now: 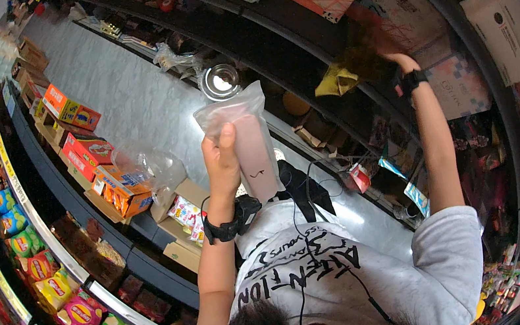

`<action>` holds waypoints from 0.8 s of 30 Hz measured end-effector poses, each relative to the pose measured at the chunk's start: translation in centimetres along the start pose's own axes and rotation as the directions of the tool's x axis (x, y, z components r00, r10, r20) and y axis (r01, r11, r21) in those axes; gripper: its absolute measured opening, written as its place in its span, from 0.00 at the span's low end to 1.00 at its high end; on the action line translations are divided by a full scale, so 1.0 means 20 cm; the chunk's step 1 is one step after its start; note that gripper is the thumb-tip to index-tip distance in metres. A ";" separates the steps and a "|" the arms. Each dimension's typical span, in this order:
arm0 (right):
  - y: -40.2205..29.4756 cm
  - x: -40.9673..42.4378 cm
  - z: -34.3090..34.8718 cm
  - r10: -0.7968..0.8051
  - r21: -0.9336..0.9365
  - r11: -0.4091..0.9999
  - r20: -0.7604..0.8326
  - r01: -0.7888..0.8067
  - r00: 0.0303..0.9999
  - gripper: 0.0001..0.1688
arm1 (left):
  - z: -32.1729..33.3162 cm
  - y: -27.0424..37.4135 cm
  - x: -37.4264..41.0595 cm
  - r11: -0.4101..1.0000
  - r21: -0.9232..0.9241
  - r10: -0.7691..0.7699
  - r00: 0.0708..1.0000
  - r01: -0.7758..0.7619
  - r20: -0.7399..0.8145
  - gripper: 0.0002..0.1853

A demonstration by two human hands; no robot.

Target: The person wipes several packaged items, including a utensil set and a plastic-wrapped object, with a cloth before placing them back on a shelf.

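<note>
My left hand (222, 155) grips a pale pink flat package (254, 151) inside a translucent plastic bag, its thumb lying across the front. The package stands lengthwise before my body, with a small dark mark near its lower end. On the right, my right hand (399, 62) reaches to a dark shelf, beside printed cartons (458, 84). Its fingers fade into shadow and blur, so what they hold or touch cannot be told. A crumpled yellow piece (337, 80), cloth or wrapping, is just left of that hand at the shelf edge.
Shelves of chip bags (79, 315) curve along the left. Open snack boxes (121, 189) and a clear plastic bag (151, 168) stand by the aisle floor (129, 81). A round clear container (220, 82) sits near the right shelf's base. Thin cables (298, 257) hang over my shirt.
</note>
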State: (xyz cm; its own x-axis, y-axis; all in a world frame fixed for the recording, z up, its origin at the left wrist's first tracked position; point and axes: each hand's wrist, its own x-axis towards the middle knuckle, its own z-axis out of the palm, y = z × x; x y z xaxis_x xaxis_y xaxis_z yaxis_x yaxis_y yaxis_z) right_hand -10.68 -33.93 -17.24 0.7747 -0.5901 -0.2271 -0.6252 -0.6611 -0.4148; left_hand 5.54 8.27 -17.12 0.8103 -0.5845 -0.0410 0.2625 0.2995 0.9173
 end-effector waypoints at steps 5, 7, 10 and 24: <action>0.14 -0.04 0.39 0.199 -0.320 0.937 0.164 -0.139 0.966 0.30 | 0.02 0.04 -0.03 1.000 0.007 -0.009 1.000 0.010 -0.025 0.17; 0.44 0.00 0.39 -0.003 0.097 0.995 0.219 -0.019 0.976 0.19 | 0.04 0.06 -0.03 0.999 -0.019 -0.036 0.999 0.037 0.034 0.19; 0.72 0.09 0.39 0.096 -0.174 0.978 -0.103 -0.113 0.990 0.26 | 0.04 0.09 -0.05 0.999 -0.047 -0.007 0.994 0.012 0.110 0.19; -1.43 -0.70 0.30 -0.597 0.522 0.507 -0.361 0.686 0.716 0.09 | 0.00 0.19 -0.09 0.836 0.143 0.460 0.818 -0.530 0.345 0.13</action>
State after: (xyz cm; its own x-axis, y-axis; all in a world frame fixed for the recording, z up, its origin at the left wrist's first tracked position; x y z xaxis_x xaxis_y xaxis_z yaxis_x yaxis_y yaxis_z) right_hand -3.12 -3.89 -7.44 0.8939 -0.1955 0.4034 0.2639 -0.4980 -0.8261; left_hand 5.08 10.40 -13.44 0.6031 -0.6007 0.5247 -0.2851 0.4520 0.8452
